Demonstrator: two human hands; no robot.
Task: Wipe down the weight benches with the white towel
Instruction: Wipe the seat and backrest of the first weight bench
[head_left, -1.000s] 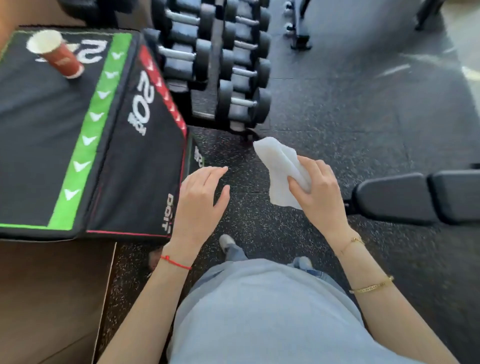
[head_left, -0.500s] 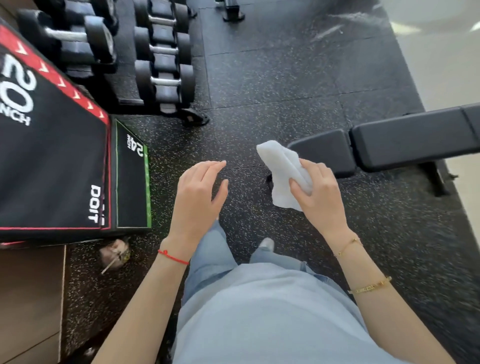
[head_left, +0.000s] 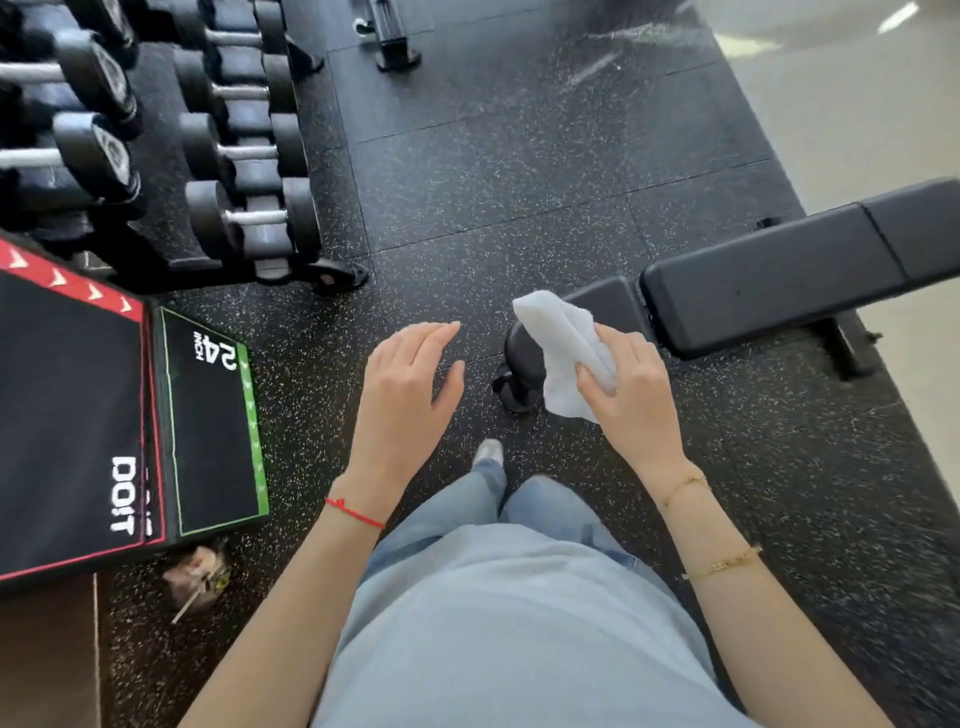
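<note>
Change since half a second ago: the view has swung right; the weight bench (head_left: 779, 270) now lies nearer the hands, its front roller (head_left: 522, 358) now uncovered, and more of the dumbbell rack (head_left: 218, 171) shows at upper left.

Right hand (head_left: 631, 395): thumb and fingers clenched round the white towel (head_left: 563, 358), which is bunched and stands up out of the grip, held in the air in front of the bench's near end. It is not touching the pad. Two thin gold bracelets (head_left: 722, 564) on that wrist and forearm.

Left hand (head_left: 408, 395): fingers released, straight and together, palm down, holding nothing. One red string bracelet (head_left: 356, 512) at the wrist.

Person: light blue top, blue jeans, one shoe tip (head_left: 488, 449) showing between the hands.

Weight bench, one: black padding in two visible sections plus a small seat pad, running from centre to the right edge, on a black frame.

Floor (head_left: 519, 182): black rubber tiles with pale speckles; a pale smooth floor begins at upper right.

Dumbbell rack, one: black-headed dumbbells with metal handles in rows, at least seven in view.

Plyo box (head_left: 78, 415), one: black soft box at left, red and green borders, marked "24" and "DOIT".

Small blurred object (head_left: 200, 574), one: on the floor below the box, kind cannot be told.
</note>
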